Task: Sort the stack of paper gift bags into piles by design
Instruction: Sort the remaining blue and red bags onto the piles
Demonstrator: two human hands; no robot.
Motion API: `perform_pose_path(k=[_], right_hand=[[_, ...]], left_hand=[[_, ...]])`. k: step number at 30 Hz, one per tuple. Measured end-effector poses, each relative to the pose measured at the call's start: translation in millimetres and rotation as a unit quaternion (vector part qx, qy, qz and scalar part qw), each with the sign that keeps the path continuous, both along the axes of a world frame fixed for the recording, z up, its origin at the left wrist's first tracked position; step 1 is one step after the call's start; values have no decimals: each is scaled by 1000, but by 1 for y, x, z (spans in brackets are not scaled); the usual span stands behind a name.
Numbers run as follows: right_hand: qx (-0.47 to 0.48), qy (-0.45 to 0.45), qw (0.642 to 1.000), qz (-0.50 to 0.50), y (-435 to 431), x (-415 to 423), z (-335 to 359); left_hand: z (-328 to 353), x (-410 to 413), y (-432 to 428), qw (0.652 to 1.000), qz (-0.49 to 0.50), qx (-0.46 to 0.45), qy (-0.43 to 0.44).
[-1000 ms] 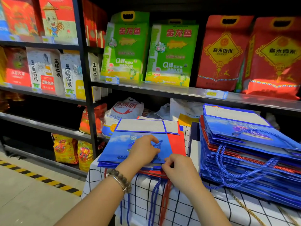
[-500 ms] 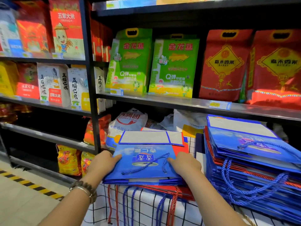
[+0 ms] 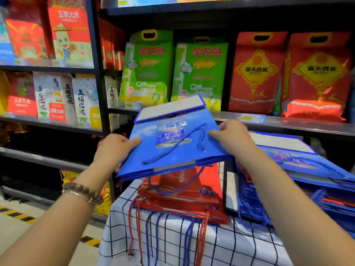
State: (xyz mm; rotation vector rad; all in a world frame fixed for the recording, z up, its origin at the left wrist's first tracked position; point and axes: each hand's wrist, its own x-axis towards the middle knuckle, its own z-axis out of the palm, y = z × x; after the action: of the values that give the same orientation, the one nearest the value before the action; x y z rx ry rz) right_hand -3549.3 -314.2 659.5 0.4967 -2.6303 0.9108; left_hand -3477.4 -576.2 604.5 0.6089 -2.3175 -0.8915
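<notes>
At frame centre, the blue bag [image 3: 146, 160] is held above the red pile [image 3: 184, 198], left hand [image 3: 115, 148] pinching its left edge, right hand [image 3: 230, 139] its right edge. It is probably light, flat and slippery; grip the side edges, not the cords [image 3: 199, 135].

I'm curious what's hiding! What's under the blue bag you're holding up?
Under the blue bag, held by the left hand and right hand, lies a pile of red bags on the checked cloth. The bag covers the pile's far part, which is hidden.
</notes>
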Motion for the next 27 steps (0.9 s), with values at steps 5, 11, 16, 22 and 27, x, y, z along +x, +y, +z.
perform_pose_path(k=[5, 11, 16, 22, 27], right_hand=[[-100, 30, 994, -22, 77, -4, 47], [-159, -26, 982, -97, 175, -17, 36], [-190, -77, 967, -154, 236, -30, 9], [-161, -115, 960, -200, 256, -37, -14], [-137, -125, 960, -209, 257, -43, -26]], left_hand=[[48, -27, 61, 993, -104, 12, 50], [68, -72, 156, 967, -248, 55, 33], [54, -102, 209, 941, -311, 132, 13], [26, -130, 231, 937, -323, 112, -77], [13, -139, 237, 942, -309, 61, -119]])
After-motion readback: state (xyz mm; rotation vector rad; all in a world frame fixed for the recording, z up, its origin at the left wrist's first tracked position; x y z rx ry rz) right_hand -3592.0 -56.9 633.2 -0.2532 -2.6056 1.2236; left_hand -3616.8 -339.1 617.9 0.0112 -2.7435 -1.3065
